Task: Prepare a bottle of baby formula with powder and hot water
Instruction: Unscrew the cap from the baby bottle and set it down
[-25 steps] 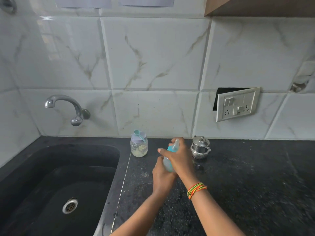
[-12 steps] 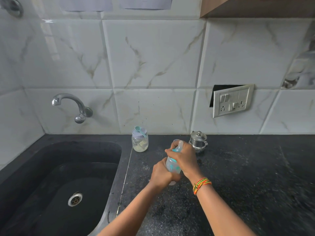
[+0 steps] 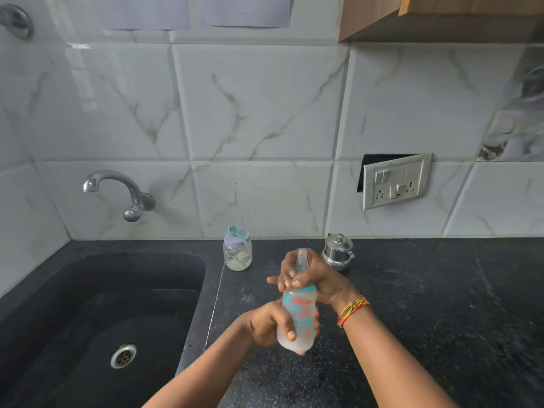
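At the far left, the black sink [image 3: 132, 269] took up the left end of the countertop [image 3: 441, 304], with the tap [image 3: 117, 187] on the wall above its back edge. Just past the sink's right rim, at the counter's back edge, stood the powder jar [image 3: 238, 254] with a teal scoop [image 3: 237, 232] lying on its lid.

In front of the jar, the left hand [image 3: 268, 322] was wrapped round the lower body of the baby bottle [image 3: 298, 313], thumb across the front. The bottle stood nearly upright near the sink's right rim; it looked lifted off the counter, though I could not be sure from this angle.

The right hand [image 3: 309, 278] was curled round the bottle's teal collar and teat, one finger sticking out left. Coloured threads [image 3: 353, 309] circled that wrist.

Behind the right hand, a lidded steel pot [image 3: 338, 251] sat at the back edge, close to the knuckles. A socket plate [image 3: 396, 184] hung tilted on the wall. Rightward, the counter ran open to the frame edge.
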`<action>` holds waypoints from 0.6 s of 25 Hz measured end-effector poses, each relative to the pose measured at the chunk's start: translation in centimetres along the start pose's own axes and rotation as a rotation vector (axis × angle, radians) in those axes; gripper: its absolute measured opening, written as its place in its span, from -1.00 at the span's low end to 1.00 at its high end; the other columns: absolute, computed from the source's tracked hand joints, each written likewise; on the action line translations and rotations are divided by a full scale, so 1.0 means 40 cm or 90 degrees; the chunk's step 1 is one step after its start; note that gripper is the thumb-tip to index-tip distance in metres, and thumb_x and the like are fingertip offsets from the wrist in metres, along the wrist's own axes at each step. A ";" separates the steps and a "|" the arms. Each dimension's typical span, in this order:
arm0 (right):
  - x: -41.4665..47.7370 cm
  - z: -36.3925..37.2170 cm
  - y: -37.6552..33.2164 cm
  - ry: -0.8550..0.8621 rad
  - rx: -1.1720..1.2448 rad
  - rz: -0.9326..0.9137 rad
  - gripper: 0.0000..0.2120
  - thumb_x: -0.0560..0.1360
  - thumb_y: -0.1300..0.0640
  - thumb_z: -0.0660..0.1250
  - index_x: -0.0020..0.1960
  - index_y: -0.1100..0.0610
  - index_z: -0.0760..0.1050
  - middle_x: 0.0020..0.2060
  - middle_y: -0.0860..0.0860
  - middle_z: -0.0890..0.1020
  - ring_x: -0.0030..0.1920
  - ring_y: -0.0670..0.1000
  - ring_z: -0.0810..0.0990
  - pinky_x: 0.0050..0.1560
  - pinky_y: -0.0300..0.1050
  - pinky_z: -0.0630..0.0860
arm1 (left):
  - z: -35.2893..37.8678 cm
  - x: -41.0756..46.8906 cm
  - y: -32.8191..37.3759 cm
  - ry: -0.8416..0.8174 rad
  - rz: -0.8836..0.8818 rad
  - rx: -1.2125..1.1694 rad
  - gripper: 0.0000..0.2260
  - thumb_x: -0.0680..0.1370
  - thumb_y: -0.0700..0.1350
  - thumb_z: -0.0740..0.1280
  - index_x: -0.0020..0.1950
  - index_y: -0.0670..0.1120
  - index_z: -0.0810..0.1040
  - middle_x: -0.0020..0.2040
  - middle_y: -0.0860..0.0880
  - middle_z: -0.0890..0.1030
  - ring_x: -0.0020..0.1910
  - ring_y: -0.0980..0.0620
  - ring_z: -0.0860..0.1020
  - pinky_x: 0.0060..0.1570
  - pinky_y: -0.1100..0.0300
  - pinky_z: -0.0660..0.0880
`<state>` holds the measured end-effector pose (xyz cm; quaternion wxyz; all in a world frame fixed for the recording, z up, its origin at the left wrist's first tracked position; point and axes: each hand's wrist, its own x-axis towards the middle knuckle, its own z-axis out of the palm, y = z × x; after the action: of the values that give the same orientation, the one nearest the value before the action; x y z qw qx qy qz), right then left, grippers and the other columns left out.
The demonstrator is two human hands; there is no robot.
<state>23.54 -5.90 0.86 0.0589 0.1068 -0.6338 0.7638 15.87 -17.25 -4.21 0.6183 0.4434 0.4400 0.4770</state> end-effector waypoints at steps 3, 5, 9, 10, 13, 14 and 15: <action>0.011 -0.024 -0.036 -0.164 0.079 0.028 -0.75 0.19 0.33 0.30 -0.17 0.14 0.56 -0.18 0.03 0.65 -0.05 0.03 0.62 0.30 0.14 0.39 | 0.005 0.018 0.022 -0.117 0.006 -0.025 -0.48 0.03 -0.14 0.54 -0.02 -0.07 0.56 -0.13 0.04 0.65 -0.08 0.07 0.60 -0.06 0.22 0.56; 0.014 -0.051 -0.083 -0.123 0.005 0.086 -0.63 0.22 0.23 0.34 0.03 0.17 0.53 0.06 0.09 0.60 0.13 0.06 0.56 0.25 0.06 0.45 | 0.002 0.032 0.034 -0.014 0.012 0.014 -0.48 0.02 -0.22 0.47 -0.03 -0.10 0.53 -0.14 0.02 0.63 -0.08 0.06 0.59 0.00 0.21 0.52; 0.030 -0.077 -0.188 0.127 -0.383 0.287 -0.41 0.26 -0.36 0.36 0.06 0.07 0.52 0.03 0.05 0.59 -0.02 0.03 0.57 0.00 -0.04 0.51 | -0.034 0.061 0.046 0.273 0.033 0.200 -0.55 0.13 -0.17 0.44 0.00 -0.05 0.51 -0.10 0.01 0.59 -0.07 0.06 0.56 0.01 0.15 0.53; 0.042 -0.070 -0.204 0.147 -0.545 0.362 -0.31 0.24 -0.48 0.28 0.02 0.09 0.53 -0.02 0.07 0.62 -0.11 0.03 0.60 -0.11 -0.08 0.53 | -0.042 0.069 0.046 0.328 0.023 0.249 -0.56 0.14 -0.18 0.44 0.01 -0.04 0.51 -0.11 0.01 0.58 -0.09 0.06 0.56 0.00 0.10 0.54; 0.072 -0.059 -0.214 0.125 -0.807 0.458 -0.33 0.35 -0.38 0.31 -0.07 0.28 0.55 -0.31 0.18 0.66 -0.44 0.07 0.61 -0.41 -0.20 0.51 | -0.053 0.099 0.040 0.421 -0.013 0.281 -0.54 0.13 -0.20 0.46 0.01 -0.02 0.51 -0.13 0.00 0.59 -0.12 0.02 0.55 0.02 -0.01 0.55; 0.077 -0.059 -0.216 0.105 -0.820 0.465 -0.42 0.37 -0.27 0.37 -0.08 0.31 0.55 -0.38 0.17 0.63 -0.48 0.07 0.60 -0.46 -0.22 0.49 | -0.055 0.105 0.038 0.428 -0.022 0.279 -0.54 0.13 -0.19 0.46 0.01 -0.02 0.51 -0.13 0.00 0.59 -0.12 0.01 0.56 0.02 -0.01 0.55; 0.080 -0.061 -0.218 0.080 -0.828 0.470 -0.51 0.38 -0.16 0.41 -0.08 0.31 0.55 -0.39 0.15 0.61 -0.49 0.06 0.59 -0.48 -0.24 0.47 | -0.059 0.109 0.034 0.427 -0.031 0.283 -0.55 0.13 -0.19 0.46 0.00 -0.01 0.51 -0.13 -0.01 0.59 -0.11 0.01 0.56 0.02 0.00 0.55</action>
<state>22.16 -1.98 9.54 -0.1139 -0.2127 -0.9474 0.2102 14.02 -12.46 -3.94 0.3405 0.3756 0.7204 0.4733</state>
